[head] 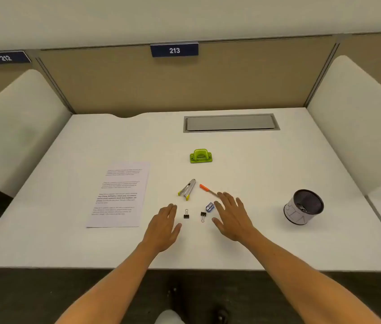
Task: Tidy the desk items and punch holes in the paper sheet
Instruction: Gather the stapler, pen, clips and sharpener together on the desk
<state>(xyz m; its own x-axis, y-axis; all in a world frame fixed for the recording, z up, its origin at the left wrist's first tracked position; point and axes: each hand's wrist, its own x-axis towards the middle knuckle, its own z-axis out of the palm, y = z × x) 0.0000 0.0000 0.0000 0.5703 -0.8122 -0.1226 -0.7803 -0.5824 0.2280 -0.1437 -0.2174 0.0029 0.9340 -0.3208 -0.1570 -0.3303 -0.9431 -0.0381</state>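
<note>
On the white desk, both hands lie flat with fingers spread, gripping nothing; the left hand sits just left of a black binder clip; the right hand sits just right of a second binder clip and beside a small blue sharpener, its fingertips covering one end of an orange-handled tool. Beyond the clips lies a metal stapler with yellow-green tips, its arms parted. Farther back stands the green hole punch, well apart from the printed paper sheet, which lies flat at left. At right a mesh cup leans tilted; its contents cannot be made out. Behind, a grey cable hatch is set into the desk, below a partition label reading 213.
</note>
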